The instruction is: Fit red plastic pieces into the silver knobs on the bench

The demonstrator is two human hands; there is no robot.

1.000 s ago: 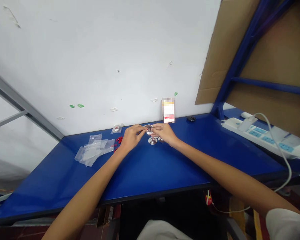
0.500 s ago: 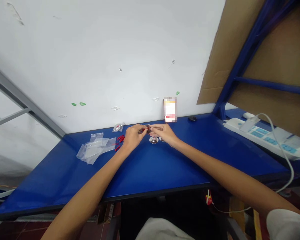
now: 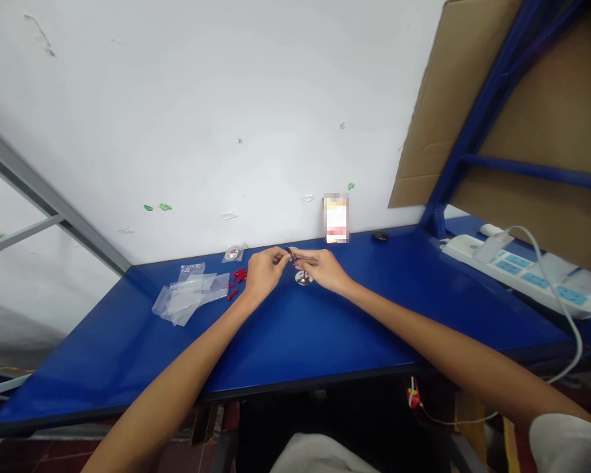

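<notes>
My left hand [image 3: 263, 273] and my right hand [image 3: 325, 269] meet above the blue tabletop [image 3: 295, 335], their fingertips pinching a small metal part [image 3: 291, 257]. Most of that part is hidden by my fingers, so its shape is hard to make out. Just below my right fingers, a shiny round metal fitting [image 3: 303, 278] stands on the table. Several small red plastic pieces [image 3: 239, 276] lie a short way left of my left hand. Beyond them are clear plastic bags [image 3: 187, 299].
A small sealed bag [image 3: 233, 253] lies at the table's back edge. Against the white wall stand a blurred card [image 3: 335, 219] and a black round grommet [image 3: 380, 236]. A white power strip [image 3: 522, 279] with a cable sits at right, under cardboard on a blue frame [image 3: 477, 112].
My hands have drawn closer around the small metal part, which shows less than before. The view has shifted slightly. A second metal piece near my right hand is no longer visible.
</notes>
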